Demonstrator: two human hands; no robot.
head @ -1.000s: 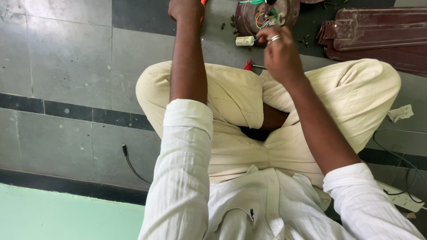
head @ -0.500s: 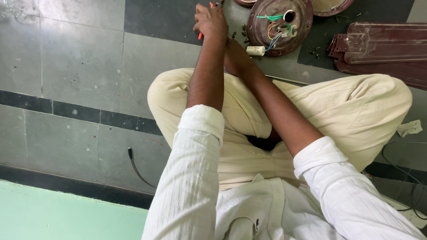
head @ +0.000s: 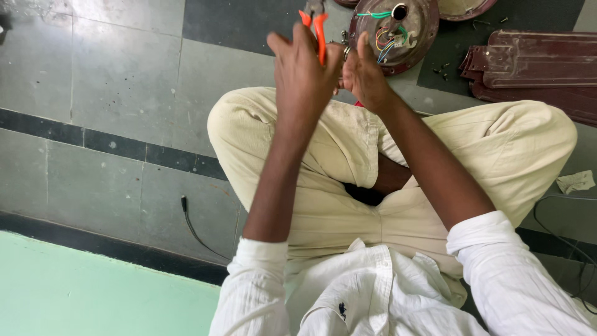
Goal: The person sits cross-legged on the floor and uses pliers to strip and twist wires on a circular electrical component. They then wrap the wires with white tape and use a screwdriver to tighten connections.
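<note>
Grey floor [head: 124,81] tiles w/ dark stripes carry everything; a thin black cable [head: 193,227] lies on the tiles at the left side, well apart from the hands. Person sits cross-legged on floor, cream trousers, white sleeves. Left hand [head: 301,68] is raised over the left knee, its grip closed around orange-handled pliers [head: 318,28]; the handles stick up from the fist, the metal head is cut off by the top edge. Right hand [head: 364,74] is just beside it, nearly touching, a ring on one finger; the grip looks pinched shut, on what I cannot tell. Beyond the hands, at the floor's top edge, stands a round brown fan motor [head: 410,37] w/ coloured wires on top. Right of it, dark red fan blades [head: 535,62] lie stacked near the top right corner. Crumpled paper scrap [head: 575,182] lies at the right edge.
</note>
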